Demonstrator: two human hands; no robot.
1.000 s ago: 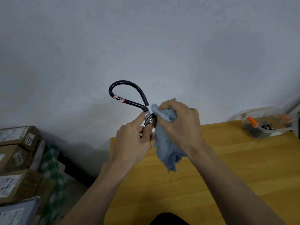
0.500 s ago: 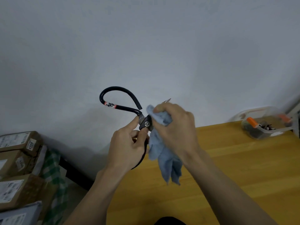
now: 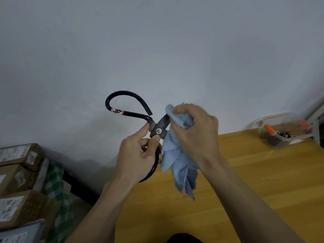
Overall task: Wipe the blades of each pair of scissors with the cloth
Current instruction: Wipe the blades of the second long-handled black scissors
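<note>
While the left hand point(image 3: 138, 155) pinches the scissors point(image 3: 158, 130) at the pivot between thumb and forefinger, the right hand point(image 3: 194, 130) clenches a blue cloth point(image 3: 177, 162) around the blades, whose tip just shows above the fingers. One black looped handle rises up and left of the pivot; the other curves down behind the left palm. Both are held in the air above the wooden table point(image 3: 245, 181), near its far left corner. A clear plastic box point(image 3: 284, 134) with orange clips sits by the table's far right corner. Cardboard boxes point(image 3: 19, 181) are stacked off its left edge.
</note>
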